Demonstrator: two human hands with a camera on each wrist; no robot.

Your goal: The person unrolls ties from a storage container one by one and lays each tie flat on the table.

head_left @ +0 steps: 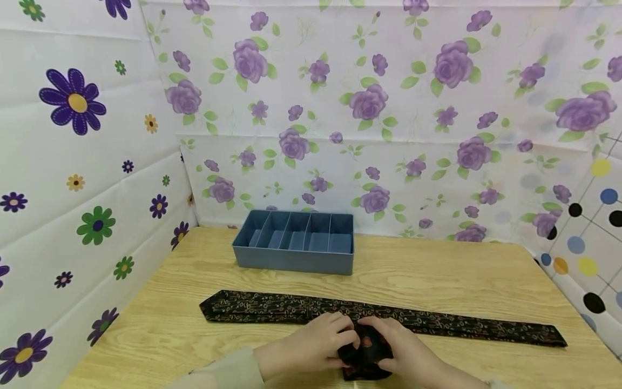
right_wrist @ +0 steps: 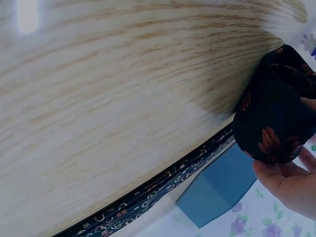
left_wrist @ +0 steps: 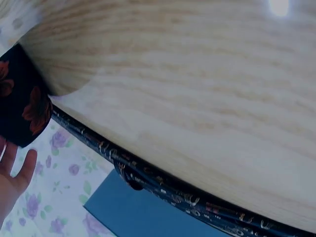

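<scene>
A rolled black necktie with red-orange flowers (head_left: 367, 354) is held between both hands near the table's front edge. The left hand (head_left: 324, 341) has its curled fingers on the roll's left side; the left wrist view catches part of that hand (left_wrist: 12, 182) beside the flowered cloth (left_wrist: 22, 101). From the other side the right hand (head_left: 410, 346) grips the roll, thumb at the front and fingers behind. The right wrist view shows the wound layers of the roll (right_wrist: 271, 113). Just beyond the hands, a second black necktie with small gold figures (head_left: 262, 307) lies stretched flat.
A blue-grey tray (head_left: 293, 260) with several compartments stands at the back of the wooden table (head_left: 437, 270). Flower-printed cloth (head_left: 311, 108) hangs behind it, with more printed cloth on the left and right sides.
</scene>
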